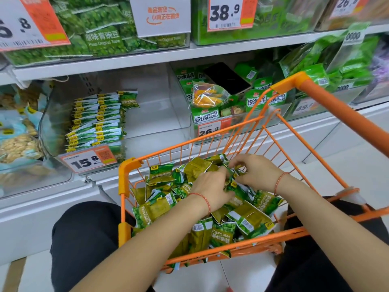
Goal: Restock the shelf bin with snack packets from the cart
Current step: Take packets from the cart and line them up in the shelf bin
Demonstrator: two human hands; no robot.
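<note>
- Your left hand (212, 187) and right hand (255, 171) both have fingers curled, pinching green garlic-pea packets (231, 182) between them.
- More packets, green-olive with white barcodes, lie under your fingers in the orange cart (126, 180).
- Clear shelf bin (151, 114) beyond your fingertips, part stacked.

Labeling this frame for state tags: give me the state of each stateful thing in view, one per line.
left hand: in the cart, fingers curled round packets
right hand: in the cart, pinching packets
cart: holds a loose heap of snack packets
shelf bin: partly filled, a row of packets on the left, right side bare
phone: lying on packets in the neighbouring bin, screen dark
</note>
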